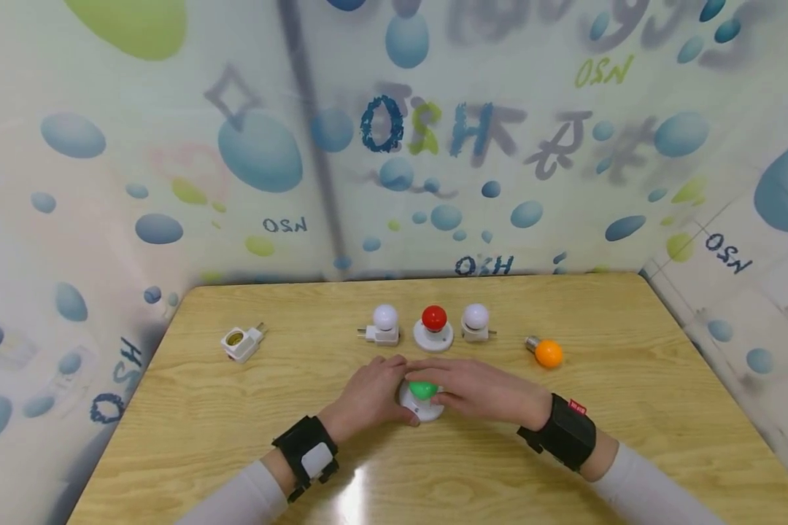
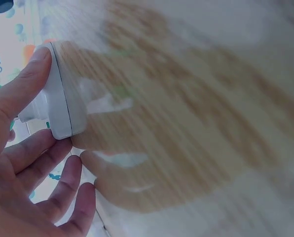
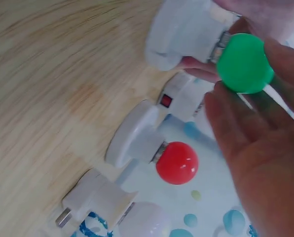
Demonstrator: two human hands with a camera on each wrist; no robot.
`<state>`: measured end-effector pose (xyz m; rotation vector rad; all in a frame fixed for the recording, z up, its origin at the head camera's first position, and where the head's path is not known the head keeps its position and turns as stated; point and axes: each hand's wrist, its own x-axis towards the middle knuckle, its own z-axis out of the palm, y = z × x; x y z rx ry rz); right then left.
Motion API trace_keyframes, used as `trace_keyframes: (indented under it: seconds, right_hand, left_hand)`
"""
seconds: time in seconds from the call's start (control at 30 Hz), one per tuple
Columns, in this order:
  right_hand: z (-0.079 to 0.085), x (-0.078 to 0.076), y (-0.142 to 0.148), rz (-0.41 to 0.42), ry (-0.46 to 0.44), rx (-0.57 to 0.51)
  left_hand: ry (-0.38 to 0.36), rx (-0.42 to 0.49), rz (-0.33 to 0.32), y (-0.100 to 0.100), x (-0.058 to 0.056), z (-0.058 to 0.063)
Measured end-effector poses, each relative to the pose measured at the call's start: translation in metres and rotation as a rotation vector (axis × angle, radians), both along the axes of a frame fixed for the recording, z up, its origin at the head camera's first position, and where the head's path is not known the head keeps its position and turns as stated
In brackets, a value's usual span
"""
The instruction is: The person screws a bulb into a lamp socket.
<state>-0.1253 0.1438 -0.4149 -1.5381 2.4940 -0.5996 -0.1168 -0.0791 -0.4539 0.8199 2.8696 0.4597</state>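
A green light bulb (image 1: 423, 391) stands in a round white lamp holder (image 1: 422, 413) on the table. My left hand (image 1: 374, 394) grips the holder's base, thumb on one side and fingers on the other, as the left wrist view also shows. Around the green bulb (image 3: 245, 63) curl the fingers and thumb of my right hand (image 1: 482, 390). Some metal thread shows between bulb and socket in the right wrist view. Just behind stands a red bulb (image 1: 434, 319) in a similar round holder (image 1: 433, 339).
White bulbs (image 1: 385, 317) in plug-in holders flank the red one, one on each side. An orange bulb (image 1: 549, 354) lies on its side at the right. At the left is a bulbless plug-in socket (image 1: 241, 343). A patterned wall backs the wooden table (image 1: 289, 299).
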Motion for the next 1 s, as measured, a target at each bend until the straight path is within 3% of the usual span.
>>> trace_keyframes:
  seconds: [0.2,0.4,1.0]
  right_hand:
    - [-0.006,-0.005,0.003,0.019,0.035,-0.077]
    - [-0.011,-0.005,0.000,0.013,0.138,-0.117]
    - [-0.024,0.000,-0.009,-0.153,0.236,-0.144]
  left_hand:
    - [0.026,-0.009,0.007,0.002,-0.001,0.002]
    - [0.047,-0.017,-0.002,0.002,0.001,0.002]
    - [0.062,-0.011,-0.007,0.000,0.005,0.000]
